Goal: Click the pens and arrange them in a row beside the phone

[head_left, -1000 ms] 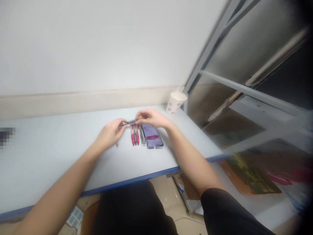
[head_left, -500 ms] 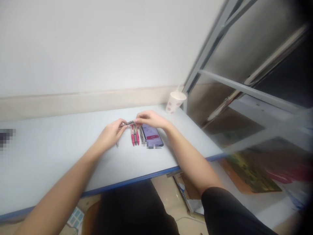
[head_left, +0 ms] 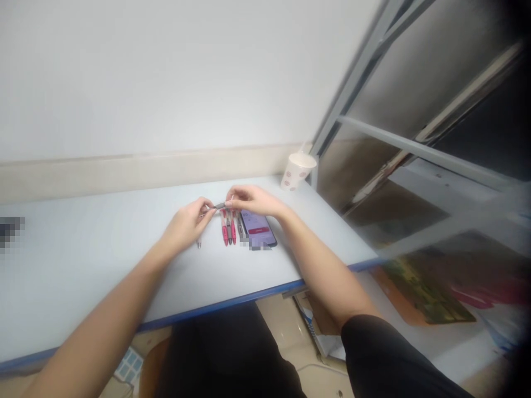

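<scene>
A small dark grey pen part (head_left: pixel 220 205) is held above the table between my two hands. My left hand (head_left: pixel 194 220) pinches its left end, where a thin piece shows at the fingertips. The fingers of my right hand (head_left: pixel 250 200) are closed on its right end. Just below lie red pens (head_left: pixel 225 234) and grey pens (head_left: pixel 239 228) side by side. Beside them is a phone (head_left: pixel 259 231) with its screen lit, partly under my right hand. A small silver-tipped piece (head_left: pixel 199 243) rests by my left hand.
A patterned paper cup (head_left: pixel 295 172) stands at the table's back right, near a metal frame (head_left: pixel 352 77). The blue table edge (head_left: pixel 224 305) runs in front of my lap. A blurred dark object (head_left: pixel 9 231) lies far left.
The grey pen part has tilted slightly and sits a little higher between my fingers. A thin light piece now shows by my right fingertips. Both hands keep their grip.
</scene>
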A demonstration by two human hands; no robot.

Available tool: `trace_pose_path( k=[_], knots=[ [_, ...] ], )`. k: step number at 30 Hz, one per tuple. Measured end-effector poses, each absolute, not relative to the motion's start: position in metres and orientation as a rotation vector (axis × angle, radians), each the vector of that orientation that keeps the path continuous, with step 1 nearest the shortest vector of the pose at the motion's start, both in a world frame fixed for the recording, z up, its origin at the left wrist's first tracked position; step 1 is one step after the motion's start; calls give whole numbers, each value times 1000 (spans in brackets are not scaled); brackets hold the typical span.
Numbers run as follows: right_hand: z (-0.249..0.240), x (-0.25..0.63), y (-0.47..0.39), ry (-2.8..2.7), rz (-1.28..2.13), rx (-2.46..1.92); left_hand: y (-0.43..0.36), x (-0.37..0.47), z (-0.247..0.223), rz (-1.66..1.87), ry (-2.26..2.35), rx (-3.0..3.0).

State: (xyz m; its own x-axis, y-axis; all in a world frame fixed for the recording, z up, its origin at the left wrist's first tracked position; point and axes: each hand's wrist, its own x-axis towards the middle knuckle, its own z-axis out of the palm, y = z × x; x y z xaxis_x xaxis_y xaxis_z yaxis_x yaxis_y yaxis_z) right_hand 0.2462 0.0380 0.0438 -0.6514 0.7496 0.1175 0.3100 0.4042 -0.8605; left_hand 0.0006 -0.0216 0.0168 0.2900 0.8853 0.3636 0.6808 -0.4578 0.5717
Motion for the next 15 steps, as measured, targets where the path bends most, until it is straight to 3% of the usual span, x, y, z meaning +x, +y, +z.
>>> trace_pose_path(
  k=[15],
  knots=[
    [47,244,35,-2184,1129,-956,-21,0,16,947,1417,2273]
  ],
)
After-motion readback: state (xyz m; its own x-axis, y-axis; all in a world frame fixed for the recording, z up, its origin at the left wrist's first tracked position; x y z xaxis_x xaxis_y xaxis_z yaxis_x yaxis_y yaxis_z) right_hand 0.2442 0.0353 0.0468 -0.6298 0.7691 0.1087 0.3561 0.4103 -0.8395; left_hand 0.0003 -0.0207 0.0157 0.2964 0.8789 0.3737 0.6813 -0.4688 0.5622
